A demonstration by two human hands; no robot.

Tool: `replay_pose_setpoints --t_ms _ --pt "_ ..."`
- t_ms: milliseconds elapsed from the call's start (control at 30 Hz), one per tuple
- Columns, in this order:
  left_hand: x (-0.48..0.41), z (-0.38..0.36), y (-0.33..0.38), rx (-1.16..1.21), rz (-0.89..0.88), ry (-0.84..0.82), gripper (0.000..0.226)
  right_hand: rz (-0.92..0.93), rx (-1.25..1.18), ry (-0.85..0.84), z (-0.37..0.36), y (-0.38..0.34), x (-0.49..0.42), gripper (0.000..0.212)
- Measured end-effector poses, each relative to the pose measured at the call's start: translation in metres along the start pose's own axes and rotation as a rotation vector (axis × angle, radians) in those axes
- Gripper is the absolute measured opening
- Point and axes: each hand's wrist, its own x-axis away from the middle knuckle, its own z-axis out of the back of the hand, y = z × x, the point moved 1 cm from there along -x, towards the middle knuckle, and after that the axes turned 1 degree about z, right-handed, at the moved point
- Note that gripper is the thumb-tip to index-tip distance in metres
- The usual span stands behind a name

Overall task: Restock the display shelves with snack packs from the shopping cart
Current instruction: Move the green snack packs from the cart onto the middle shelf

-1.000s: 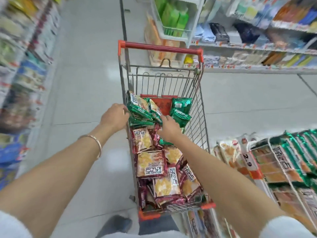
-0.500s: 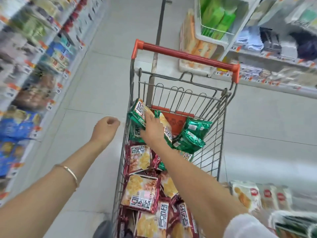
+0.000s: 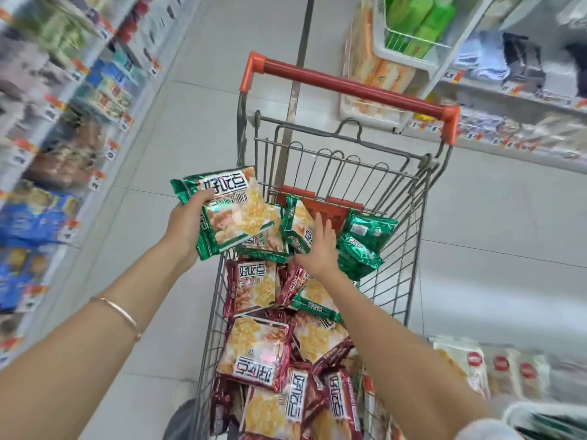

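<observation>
A wire shopping cart (image 3: 409, 223) with a red handle (image 3: 349, 87) stands in the aisle, full of snack packs: dark red ones (image 3: 254, 357) at the near end, green ones (image 3: 362, 242) at the far end. My left hand (image 3: 185, 223) holds a green snack pack (image 3: 235, 211) lifted just over the cart's left rim, thumb on top. My right hand (image 3: 319, 246) reaches into the cart with its fingers spread, touching another green pack (image 3: 295, 227) that leans among the pile.
Stocked shelves (image 3: 63, 100) run along the left of the aisle. More shelves (image 3: 508, 90) and a white basket of green packs (image 3: 413, 23) stand far right. A display shelf (image 3: 495, 366) with snack packs lies at the lower right. Pale tiled floor surrounds the cart.
My left hand was empty beside the cart; it now holds a green pack lifted out. My right hand let go of that pack and reaches to another one.
</observation>
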Motion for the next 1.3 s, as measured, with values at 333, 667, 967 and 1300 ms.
replay_pose_setpoints --t_ms 333,667,967,1300 --pt "0.021 0.01 0.0 0.017 0.013 -0.059 0.033 0.086 0.16 -0.058 0.055 -0.031 -0.015 0.06" --pt "0.041 -0.047 -0.009 -0.087 0.008 -0.148 0.096 -0.04 -0.085 -0.074 0.155 -0.145 0.054 0.044" --pt "0.085 -0.042 -0.01 -0.192 0.232 -0.404 0.095 -0.267 -0.169 -0.308 0.15 -0.137 0.123 0.018" --pt "0.116 0.002 -0.051 -0.234 0.472 -0.531 0.09 -0.258 -0.106 -0.146 0.091 -0.085 0.208 0.055"
